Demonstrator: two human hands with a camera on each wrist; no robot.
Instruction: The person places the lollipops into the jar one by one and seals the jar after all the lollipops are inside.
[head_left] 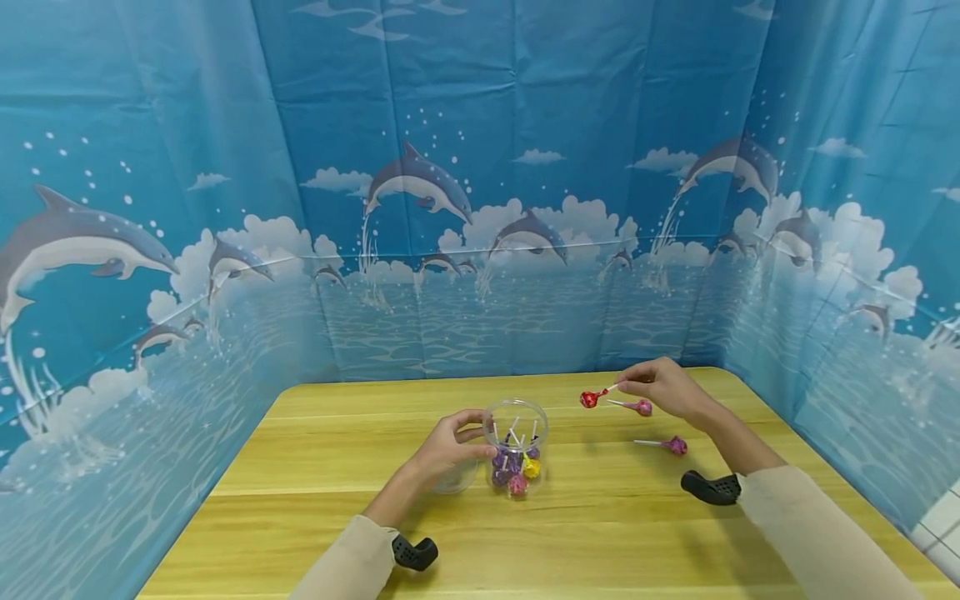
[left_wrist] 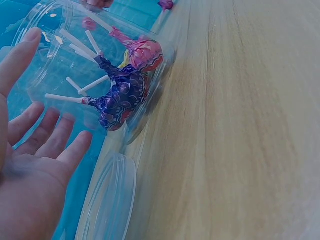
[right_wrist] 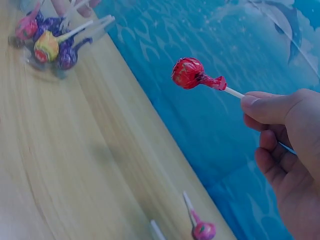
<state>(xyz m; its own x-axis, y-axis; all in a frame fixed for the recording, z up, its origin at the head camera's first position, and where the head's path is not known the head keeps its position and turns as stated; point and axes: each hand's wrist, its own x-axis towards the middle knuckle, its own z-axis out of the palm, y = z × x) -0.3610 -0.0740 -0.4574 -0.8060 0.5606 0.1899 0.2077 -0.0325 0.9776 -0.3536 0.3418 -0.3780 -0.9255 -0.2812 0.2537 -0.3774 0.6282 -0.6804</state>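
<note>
My right hand [head_left: 663, 388] pinches the white stick of a red-wrapped lollipop [right_wrist: 188, 73] between thumb and fingers, holding it up over the table. Its candy end points left, toward a clear plastic jar [head_left: 516, 406]. My left hand [head_left: 448, 446] holds that jar by its left side, thumb in front and fingers behind. Inside stand several lollipops, their sticks upward: purple ones [left_wrist: 122, 95], a pink one [left_wrist: 145, 54] and a yellow one [right_wrist: 47, 47]. The jar's mouth is uncovered.
Two pink-purple lollipops, a farther one [head_left: 642, 407] and a nearer one [head_left: 677, 445], lie on the wooden table [head_left: 600, 533] below my right hand. A clear round lid [left_wrist: 112, 200] lies left of the jar. A blue dolphin curtain [head_left: 480, 317] hangs behind the table.
</note>
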